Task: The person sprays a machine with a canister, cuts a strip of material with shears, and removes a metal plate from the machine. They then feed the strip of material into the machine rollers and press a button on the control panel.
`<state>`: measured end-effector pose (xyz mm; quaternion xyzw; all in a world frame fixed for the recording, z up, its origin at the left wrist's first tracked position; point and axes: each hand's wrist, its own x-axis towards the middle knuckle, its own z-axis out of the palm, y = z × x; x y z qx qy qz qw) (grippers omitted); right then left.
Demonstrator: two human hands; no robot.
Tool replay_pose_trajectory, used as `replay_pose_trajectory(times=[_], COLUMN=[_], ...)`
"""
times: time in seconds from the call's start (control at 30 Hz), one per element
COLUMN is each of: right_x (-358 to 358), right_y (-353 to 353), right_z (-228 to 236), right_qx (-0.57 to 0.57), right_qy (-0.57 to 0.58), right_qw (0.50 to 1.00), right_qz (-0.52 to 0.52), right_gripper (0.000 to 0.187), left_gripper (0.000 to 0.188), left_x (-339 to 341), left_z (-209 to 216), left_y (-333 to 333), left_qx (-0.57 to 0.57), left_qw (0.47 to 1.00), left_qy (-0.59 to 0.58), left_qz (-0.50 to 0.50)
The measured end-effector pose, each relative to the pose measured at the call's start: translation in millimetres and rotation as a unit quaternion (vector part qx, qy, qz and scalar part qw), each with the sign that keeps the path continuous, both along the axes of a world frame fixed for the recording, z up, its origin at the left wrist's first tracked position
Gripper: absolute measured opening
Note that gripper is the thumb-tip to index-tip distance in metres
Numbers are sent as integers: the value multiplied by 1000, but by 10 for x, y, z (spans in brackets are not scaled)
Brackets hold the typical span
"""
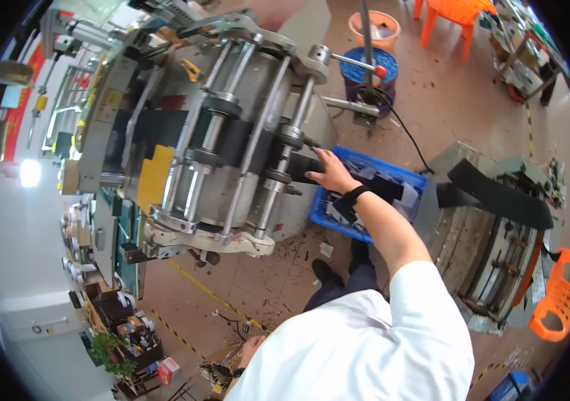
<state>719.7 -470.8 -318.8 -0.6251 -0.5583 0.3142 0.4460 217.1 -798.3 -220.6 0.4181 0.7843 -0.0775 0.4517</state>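
Note:
My right hand (333,175) reaches to the right side of a roller machine (248,144), a dark band on its wrist. Its fingers are stretched and the thumb is spread apart. Between thumb and fingers lies a black strip (306,165) that comes off the rollers; the hand seems to touch it, without a visible grip. More black material shows beyond the wrist, over a blue crate (342,232) of white and black scraps. My left hand (251,349) hangs low beside the white shirt, largely hidden, and its fingers cannot be made out.
A second machine (475,267) with a black sheet (499,197) over it stands at the right. Behind are an orange bucket (392,41), a blue-topped drum (372,67) and an orange stool (459,12). A black cable (405,127) crosses the floor. An orange chair piece (561,294) is at far right.

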Motion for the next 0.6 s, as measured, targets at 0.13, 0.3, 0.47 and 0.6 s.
replay_pose_trajectory(times=[0.13, 0.3, 0.47, 0.6], right_x=[-370, -388, 65, -50], right_y=[604, 784, 588, 506], right_z=[-378, -585, -367, -202], right_qx=[50, -56, 144, -3], right_qy=[-11, 265, -101, 336], right_qw=[999, 962, 971, 937], right_qz=[-9, 38, 160, 94], right_gripper=[58, 34, 21, 21], left_gripper=[45, 44, 42, 41], left_x=[41, 226, 230, 418], left_z=[-133, -76, -313, -184], left_y=[-73, -193, -364, -249], left_qx=[-2, -9, -13, 16], left_qw=[1000, 993, 989, 994], left_qy=[-17, -48, -51, -31], left_qz=[-8, 108, 140, 102])
